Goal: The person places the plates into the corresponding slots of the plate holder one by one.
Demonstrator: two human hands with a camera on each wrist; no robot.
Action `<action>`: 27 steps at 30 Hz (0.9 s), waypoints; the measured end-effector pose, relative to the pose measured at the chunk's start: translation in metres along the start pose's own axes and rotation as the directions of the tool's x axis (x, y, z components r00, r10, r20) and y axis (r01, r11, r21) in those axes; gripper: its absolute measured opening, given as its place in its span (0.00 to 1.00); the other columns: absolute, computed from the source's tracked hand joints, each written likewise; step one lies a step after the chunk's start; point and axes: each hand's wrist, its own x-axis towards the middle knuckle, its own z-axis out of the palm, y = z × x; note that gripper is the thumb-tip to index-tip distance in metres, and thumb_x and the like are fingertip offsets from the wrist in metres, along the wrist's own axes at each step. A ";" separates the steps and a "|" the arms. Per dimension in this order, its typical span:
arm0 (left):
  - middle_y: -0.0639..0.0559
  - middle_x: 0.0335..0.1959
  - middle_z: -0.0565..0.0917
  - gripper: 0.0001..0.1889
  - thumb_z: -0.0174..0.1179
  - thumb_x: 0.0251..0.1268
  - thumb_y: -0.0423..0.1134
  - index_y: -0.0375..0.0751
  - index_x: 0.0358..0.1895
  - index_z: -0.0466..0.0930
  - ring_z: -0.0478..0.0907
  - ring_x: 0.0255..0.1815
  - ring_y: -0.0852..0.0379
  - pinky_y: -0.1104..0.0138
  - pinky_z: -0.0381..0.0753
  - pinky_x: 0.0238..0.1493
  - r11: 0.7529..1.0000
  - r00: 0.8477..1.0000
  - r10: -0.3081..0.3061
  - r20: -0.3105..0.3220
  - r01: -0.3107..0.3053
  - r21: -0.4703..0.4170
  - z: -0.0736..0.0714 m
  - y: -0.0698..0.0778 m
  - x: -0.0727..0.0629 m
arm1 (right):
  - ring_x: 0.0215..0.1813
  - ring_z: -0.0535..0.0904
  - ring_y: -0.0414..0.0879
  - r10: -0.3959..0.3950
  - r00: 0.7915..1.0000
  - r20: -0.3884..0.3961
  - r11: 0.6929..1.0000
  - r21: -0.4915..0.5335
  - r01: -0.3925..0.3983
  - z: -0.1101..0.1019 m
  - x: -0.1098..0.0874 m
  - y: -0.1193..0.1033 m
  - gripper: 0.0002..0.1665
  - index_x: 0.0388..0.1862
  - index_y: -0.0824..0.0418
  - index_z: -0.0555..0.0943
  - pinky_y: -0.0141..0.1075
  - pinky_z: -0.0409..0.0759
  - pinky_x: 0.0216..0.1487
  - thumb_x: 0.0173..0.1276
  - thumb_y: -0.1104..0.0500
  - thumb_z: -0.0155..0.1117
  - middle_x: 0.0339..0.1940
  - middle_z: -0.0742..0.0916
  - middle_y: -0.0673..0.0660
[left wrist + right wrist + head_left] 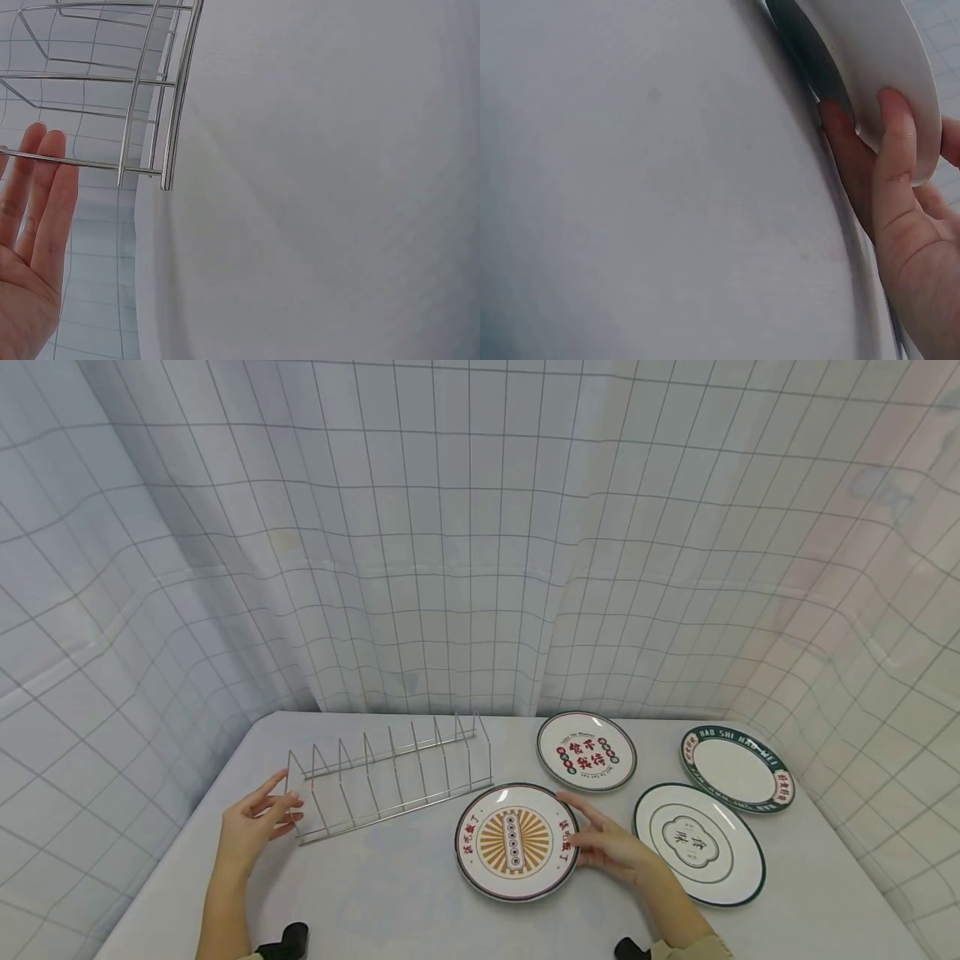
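Observation:
My left hand (251,827) is at the left end of a metal wire dish rack (390,781). In the left wrist view, straight fingers (56,195) lie against an end wire of the rack. My right hand (611,847) grips the right rim of a round white plate (517,883) with a yellow sunburst and red lettering. The right wrist view shows fingers (896,150) beneath the plate (892,52) and a fingertip on its other side. Whether the plate is wholly off the table cannot be seen.
A round plate with red lettering (587,752) lies behind the held plate. To the right lie a green-rimmed oval plate (731,860) and an oval plate with a dark green patterned border (735,768). A checked curtain (465,568) surrounds the white table (375,902).

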 end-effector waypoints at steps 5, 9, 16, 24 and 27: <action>0.67 0.28 0.84 0.26 0.57 0.63 0.37 0.45 0.66 0.65 0.83 0.28 0.66 0.75 0.81 0.31 0.998 1.000 0.002 0.016 -0.001 -0.060 0.000 0.002 0.000 | 0.46 0.78 0.48 -0.014 0.999 0.041 0.999 0.033 0.013 -0.001 -0.001 0.002 0.46 0.74 0.49 0.47 0.38 0.81 0.46 0.63 0.72 0.54 0.55 0.69 0.65; 0.64 0.28 0.84 0.27 0.57 0.63 0.34 0.37 0.66 0.63 0.83 0.27 0.64 0.74 0.82 0.30 0.995 1.000 0.002 0.029 0.001 -0.104 0.001 0.007 -0.001 | 0.48 0.78 0.50 -0.051 0.996 0.073 0.998 0.052 0.047 -0.001 -0.003 0.000 0.45 0.74 0.49 0.46 0.43 0.79 0.49 0.64 0.74 0.51 0.54 0.72 0.64; 0.64 0.28 0.84 0.27 0.55 0.64 0.32 0.34 0.66 0.61 0.83 0.28 0.64 0.74 0.82 0.30 0.994 0.999 -0.010 0.046 0.015 -0.106 0.000 0.010 -0.003 | 0.47 0.79 0.50 -0.166 0.978 0.127 0.986 0.008 0.167 0.002 -0.011 -0.006 0.44 0.74 0.50 0.45 0.46 0.80 0.48 0.65 0.74 0.48 0.51 0.76 0.61; 0.64 0.29 0.84 0.27 0.55 0.64 0.33 0.36 0.66 0.61 0.83 0.29 0.64 0.74 0.82 0.30 0.994 0.997 0.012 0.070 -0.005 -0.110 -0.002 0.003 0.000 | 0.48 0.78 0.47 -0.295 0.943 0.154 0.954 -0.008 0.299 0.013 -0.018 -0.028 0.43 0.73 0.46 0.49 0.40 0.81 0.44 0.66 0.71 0.52 0.57 0.75 0.57; 0.65 0.29 0.84 0.27 0.55 0.64 0.34 0.40 0.67 0.62 0.83 0.29 0.65 0.74 0.82 0.31 0.995 0.998 0.002 0.068 0.005 -0.102 -0.002 0.007 -0.001 | 0.47 0.79 0.47 -0.364 0.914 0.177 0.930 0.017 0.367 0.026 -0.013 -0.041 0.42 0.73 0.45 0.50 0.39 0.81 0.42 0.66 0.70 0.52 0.56 0.75 0.57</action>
